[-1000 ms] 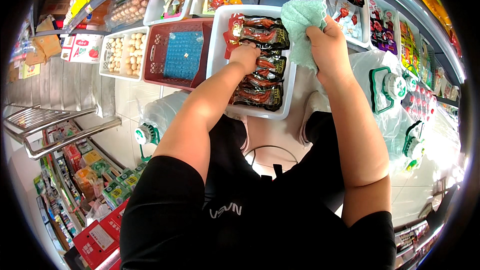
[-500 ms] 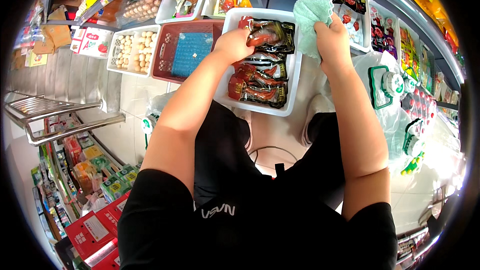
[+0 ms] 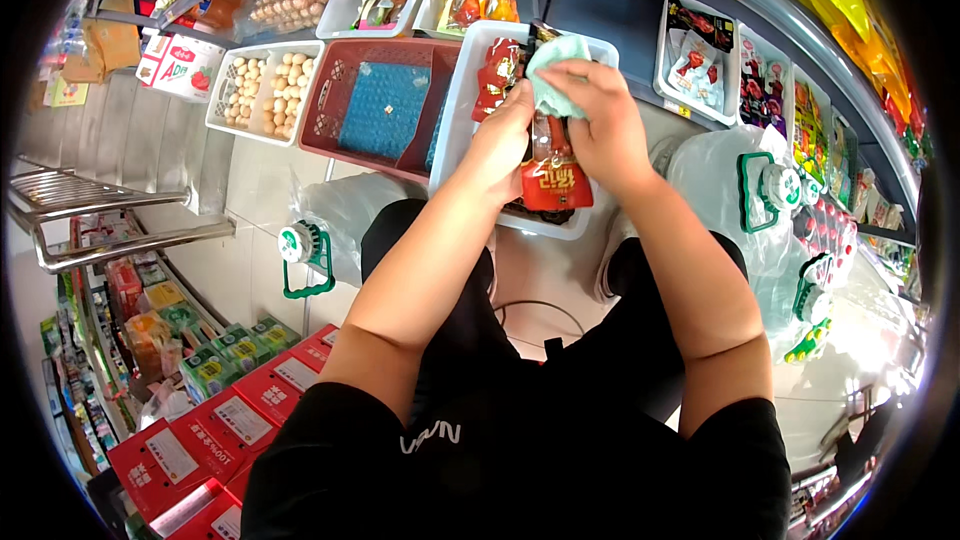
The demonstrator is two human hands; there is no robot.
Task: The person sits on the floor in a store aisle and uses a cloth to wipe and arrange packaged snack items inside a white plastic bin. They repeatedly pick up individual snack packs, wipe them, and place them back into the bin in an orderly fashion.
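My left hand (image 3: 502, 150) is closed on a vacuum-packed food pouch (image 3: 554, 185), red at its near end with a see-through middle. My right hand (image 3: 608, 128) presses a light green cloth (image 3: 560, 65) onto the pouch's far part, fingers bent over the cloth. Both hands are above a white plastic tray (image 3: 462, 105), which sits between my legs and the shelf. Another red pouch (image 3: 497, 78) lies in the tray, left of the cloth. The rest of the tray's contents are mostly hidden by my hands and the held pouch.
Left of the tray stand a brown-red basket (image 3: 320, 105) with blue lining and a white basket of eggs (image 3: 268, 130). Trays of packets (image 3: 697, 60) line the shelf (image 3: 600, 15). Large water jugs (image 3: 725, 165) stand by both knees; red boxes (image 3: 215, 430) lie lower left.
My right hand has brought the cloth left from beyond the tray's right side onto a pouch. My left hand has lifted that pouch and turned it. The view has shifted slightly.
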